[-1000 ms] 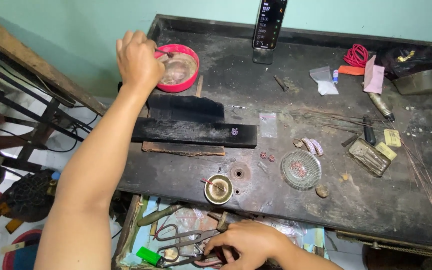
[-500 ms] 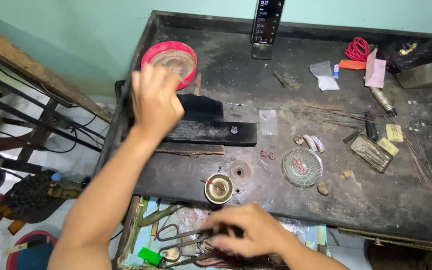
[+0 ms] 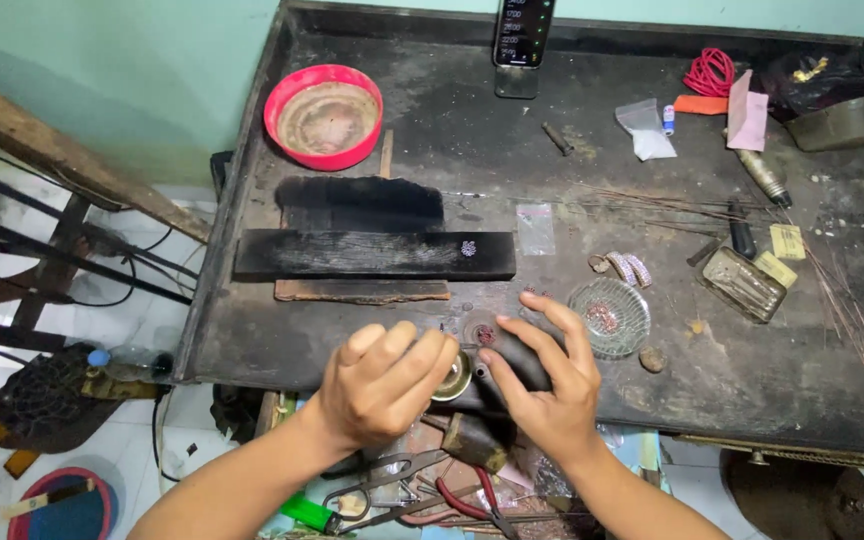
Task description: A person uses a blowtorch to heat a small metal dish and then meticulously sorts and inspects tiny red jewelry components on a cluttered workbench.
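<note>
My right hand (image 3: 542,385) grips a dark, rounded handled tool (image 3: 482,425) at the near edge of the black workbench (image 3: 592,170). My left hand (image 3: 382,380) sits right beside it, fingers curled over a small brass cup (image 3: 455,378) at the tool's upper end. Both hands are close together above an open drawer of pliers and scissors (image 3: 402,490). Just behind them lies a long charred wooden board (image 3: 372,255) with a tiny sparkling piece (image 3: 469,248) on it.
A red bowl (image 3: 324,115) stands at the back left and a phone (image 3: 522,35) leans against the back wall. A small glass dish (image 3: 608,317), a metal tin (image 3: 743,283), thin wires (image 3: 832,290) and red cord (image 3: 710,72) lie to the right.
My left hand has come back from the red bowl to the front edge. My right hand has risen from the drawer with the dark tool, and both hands now meet.
</note>
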